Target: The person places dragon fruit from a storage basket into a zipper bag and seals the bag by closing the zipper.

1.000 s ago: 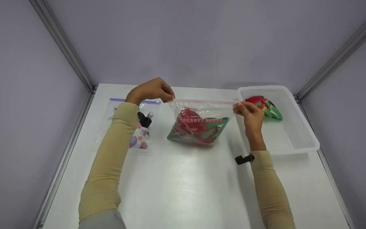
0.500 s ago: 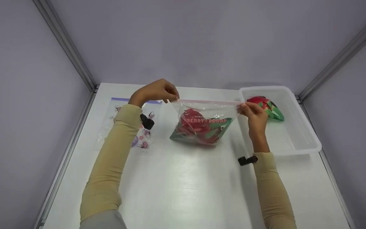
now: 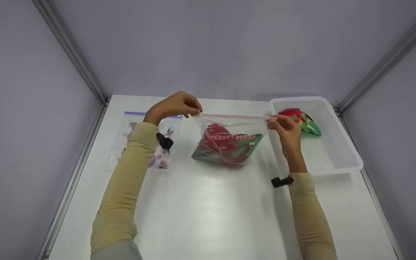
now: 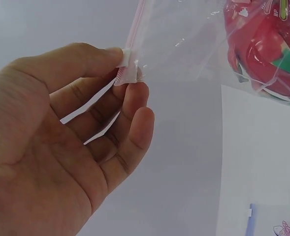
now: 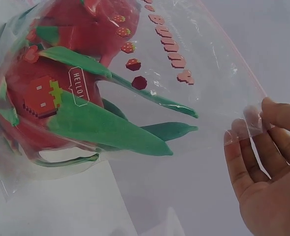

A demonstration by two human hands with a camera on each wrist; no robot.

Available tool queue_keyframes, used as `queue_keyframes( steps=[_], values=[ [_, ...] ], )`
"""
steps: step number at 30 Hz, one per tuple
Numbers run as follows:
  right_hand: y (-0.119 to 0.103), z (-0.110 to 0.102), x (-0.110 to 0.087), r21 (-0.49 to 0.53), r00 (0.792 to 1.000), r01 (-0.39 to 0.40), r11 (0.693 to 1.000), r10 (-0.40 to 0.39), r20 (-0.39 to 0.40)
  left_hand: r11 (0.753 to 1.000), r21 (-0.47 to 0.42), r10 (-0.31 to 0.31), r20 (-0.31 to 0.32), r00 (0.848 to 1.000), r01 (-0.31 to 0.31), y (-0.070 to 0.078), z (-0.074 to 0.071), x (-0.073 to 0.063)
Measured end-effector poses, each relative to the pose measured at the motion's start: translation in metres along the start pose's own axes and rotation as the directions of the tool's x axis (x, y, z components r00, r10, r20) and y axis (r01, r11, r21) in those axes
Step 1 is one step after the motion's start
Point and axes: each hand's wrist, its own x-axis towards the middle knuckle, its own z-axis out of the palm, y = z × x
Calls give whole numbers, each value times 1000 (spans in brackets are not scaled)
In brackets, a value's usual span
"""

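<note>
A clear zip bag with a pink zip strip and "Berry Bunny" print hangs upright between my hands, over the middle of the table. Inside lie red dragon fruits with green leaf tips, pressed against the film. My left hand pinches the bag's left top corner between thumb and index finger; the white slider sits right at the thumb tip, and the other fingers curve loosely below. On the opposite side, my right hand pinches the right top corner, its fingers behind the film. The zip strip is stretched straight.
A white plastic basket stands at the right with another dragon fruit in its far left corner. Flat on the table at the left lies a second zip bag, purple-stripped and printed, partly under my left arm. Grey walls enclose the table.
Both hands have shifted slightly to the right with the bag between them. Each keeps its pinch on its corner, and the zip strip stays taut.
</note>
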Motion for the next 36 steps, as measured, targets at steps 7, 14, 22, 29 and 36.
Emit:
queue_keyframes(
  steps=[7,14,22,29,36],
  values=[
    [0,-2,0,-20,1000,12,1000,-12,0,996,-77,38,-112,993,-47,-17,5,2],
    [-1,-2,-3,-45,1000,11,999,-11,-2,981,-186,15,-234,972,-60,-50,27,1],
    [-1,0,-3,-60,1000,-19,998,19,4,963,-267,-83,-191,978,29,-86,59,3],
    [-2,3,-3,-33,1000,-18,999,18,2,961,-269,-103,-145,984,61,-106,87,0],
    [-2,4,-4,-28,1000,-31,999,31,-5,943,-328,-87,-56,995,64,-119,112,-2]
  ],
)
